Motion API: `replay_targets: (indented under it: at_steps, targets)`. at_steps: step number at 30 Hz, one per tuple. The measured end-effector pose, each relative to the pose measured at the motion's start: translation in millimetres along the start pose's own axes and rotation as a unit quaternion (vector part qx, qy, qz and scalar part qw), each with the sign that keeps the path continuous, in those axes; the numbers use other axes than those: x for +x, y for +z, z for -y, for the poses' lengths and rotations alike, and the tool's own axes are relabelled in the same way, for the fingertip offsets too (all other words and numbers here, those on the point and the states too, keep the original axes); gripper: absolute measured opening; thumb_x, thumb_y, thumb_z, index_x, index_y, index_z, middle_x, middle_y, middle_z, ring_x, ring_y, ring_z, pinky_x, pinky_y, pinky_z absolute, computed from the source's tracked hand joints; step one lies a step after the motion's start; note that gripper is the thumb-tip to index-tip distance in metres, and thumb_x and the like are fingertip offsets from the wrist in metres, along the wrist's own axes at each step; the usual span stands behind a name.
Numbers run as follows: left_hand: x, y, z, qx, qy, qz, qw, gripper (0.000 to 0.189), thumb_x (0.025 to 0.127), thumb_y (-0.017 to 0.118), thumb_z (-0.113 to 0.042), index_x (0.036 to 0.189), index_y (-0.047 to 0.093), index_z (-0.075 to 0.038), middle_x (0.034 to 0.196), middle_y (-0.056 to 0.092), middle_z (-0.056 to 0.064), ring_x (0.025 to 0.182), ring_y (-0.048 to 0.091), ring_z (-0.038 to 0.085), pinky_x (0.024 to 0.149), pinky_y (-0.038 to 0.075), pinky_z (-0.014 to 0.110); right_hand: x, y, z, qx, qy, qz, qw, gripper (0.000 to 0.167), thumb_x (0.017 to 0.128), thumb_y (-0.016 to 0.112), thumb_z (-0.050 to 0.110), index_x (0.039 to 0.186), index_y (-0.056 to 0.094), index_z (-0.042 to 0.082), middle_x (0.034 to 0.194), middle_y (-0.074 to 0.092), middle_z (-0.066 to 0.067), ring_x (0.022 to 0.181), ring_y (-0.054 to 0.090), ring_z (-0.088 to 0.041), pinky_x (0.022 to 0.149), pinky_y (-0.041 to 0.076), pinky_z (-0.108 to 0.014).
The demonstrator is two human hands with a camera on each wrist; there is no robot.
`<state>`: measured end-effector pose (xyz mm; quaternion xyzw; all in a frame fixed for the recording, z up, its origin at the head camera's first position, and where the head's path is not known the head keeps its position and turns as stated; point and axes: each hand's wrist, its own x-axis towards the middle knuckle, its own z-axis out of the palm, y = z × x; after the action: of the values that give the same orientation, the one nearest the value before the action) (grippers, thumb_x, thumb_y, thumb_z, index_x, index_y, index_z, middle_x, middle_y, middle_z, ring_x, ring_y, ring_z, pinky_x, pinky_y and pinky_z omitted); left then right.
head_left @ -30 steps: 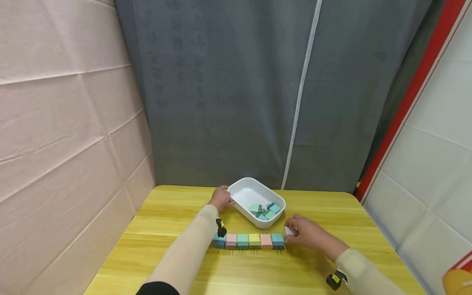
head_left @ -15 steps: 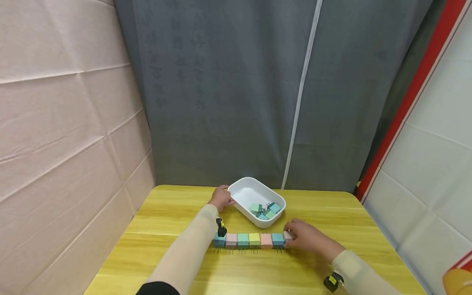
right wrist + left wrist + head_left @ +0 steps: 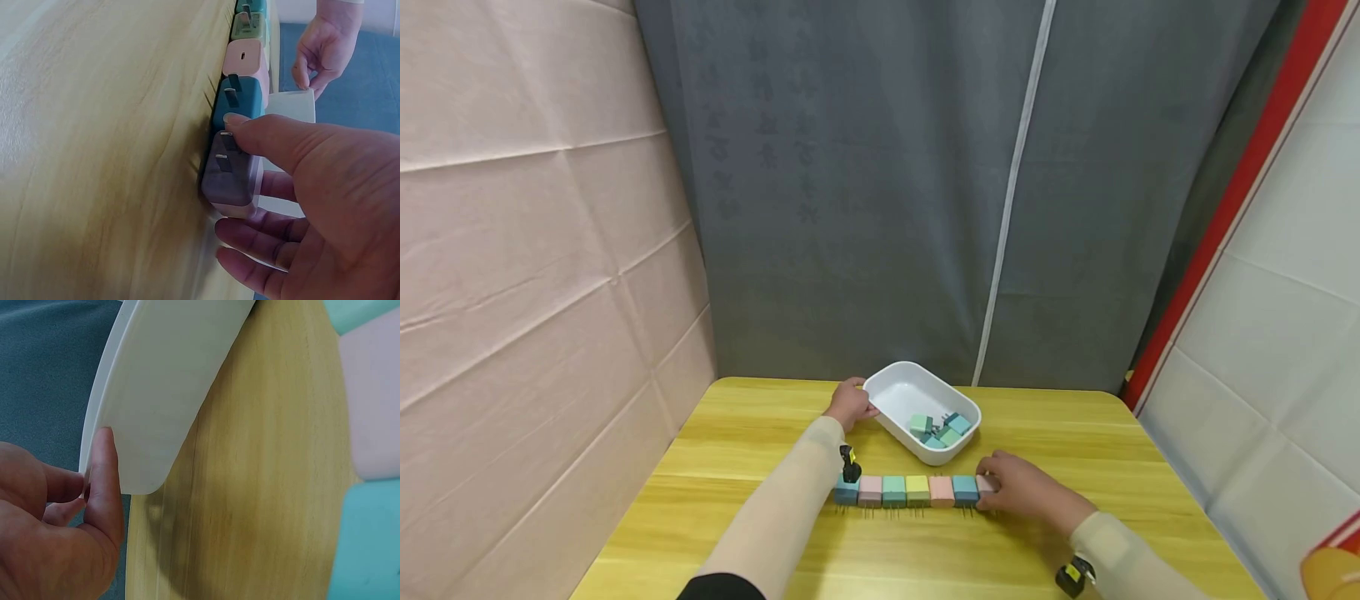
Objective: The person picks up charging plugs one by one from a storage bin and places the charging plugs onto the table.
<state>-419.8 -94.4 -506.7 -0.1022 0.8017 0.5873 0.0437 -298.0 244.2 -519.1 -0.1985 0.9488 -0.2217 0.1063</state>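
Observation:
With my left hand (image 3: 849,403) I pinch the near-left rim of a tilted white plastic tray (image 3: 904,388); the thumb lies along its outer wall in the left wrist view. Several green and blue plug chargers (image 3: 950,434) lie in the tray's lower right end. My right hand (image 3: 1028,492) grips a light purple charger (image 3: 228,178) at the right end of a row on the table. Its metal prongs point toward me, and it sits against a blue charger (image 3: 966,490). The thumb is on its pronged face, with fingers behind.
The row continues left with a pink charger (image 3: 941,491), a yellow one (image 3: 917,490), a green one (image 3: 893,491), a purple one (image 3: 870,490) and a blue one (image 3: 846,493). They stand on a yellow wooden table (image 3: 880,554) before a grey curtain (image 3: 850,208).
My right hand has moved slightly left and down, bringing the purple charger from beside the row up against the blue charger. The left hand and tray have stayed in place.

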Motion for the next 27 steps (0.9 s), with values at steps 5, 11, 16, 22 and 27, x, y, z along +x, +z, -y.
replay_targets:
  at_steps: [5,11,16,22,27]
  targets:
    - [2.1,-0.1,2.1,-0.001,0.003,0.003,1.0000,0.058,0.103,0.051,0.006,0.161,0.051,0.000,0.137,0.066,0.029,0.079,0.070,0.020,0.094,0.067,0.043,-1.4,1.4,0.7,0.003,0.002,-0.002,1.0000,0.034,0.088,0.096,0.028,0.113,0.075,0.017,0.099,0.059,0.001,0.090,0.055,-0.018,0.081,0.055,-0.040]
    - [4.1,-1.1,3.4,0.000,0.000,0.006,1.0000,0.058,0.104,0.052,0.006,0.161,0.051,-0.001,0.140,0.065,0.028,0.081,0.071,0.021,0.092,0.067,0.041,-2.7,2.0,3.5,0.005,0.013,-0.004,0.9999,0.034,0.088,0.096,0.028,0.112,0.074,0.018,0.099,0.058,0.002,0.090,0.055,-0.018,0.082,0.055,-0.039]
    - [4.9,-1.8,2.9,-0.003,-0.001,0.008,1.0000,0.058,0.104,0.052,0.007,0.162,0.050,0.000,0.141,0.065,0.029,0.082,0.072,0.022,0.094,0.067,0.044,-3.7,2.3,4.3,0.004,0.014,-0.007,0.9999,0.036,0.087,0.096,0.029,0.113,0.074,0.018,0.101,0.059,0.002,0.091,0.055,-0.018,0.084,0.056,-0.041]
    - [1.2,-3.0,1.6,0.001,0.005,0.012,0.9999,0.059,0.103,0.052,0.007,0.162,0.050,0.001,0.143,0.064,0.031,0.083,0.071,0.022,0.095,0.066,0.044,-4.3,2.5,3.9,0.008,0.013,-0.006,0.9999,0.036,0.088,0.095,0.029,0.114,0.073,0.017,0.102,0.060,0.002,0.092,0.056,-0.018,0.085,0.056,-0.041]
    - [0.6,-2.8,2.8,0.002,0.010,0.012,0.9999,0.058,0.104,0.051,0.007,0.161,0.049,0.002,0.142,0.065,0.031,0.082,0.071,0.021,0.094,0.067,0.043,-4.2,2.8,2.3,0.010,0.003,-0.004,0.9999,0.037,0.088,0.095,0.030,0.114,0.073,0.016,0.103,0.060,0.001,0.093,0.056,-0.018,0.084,0.056,-0.041]
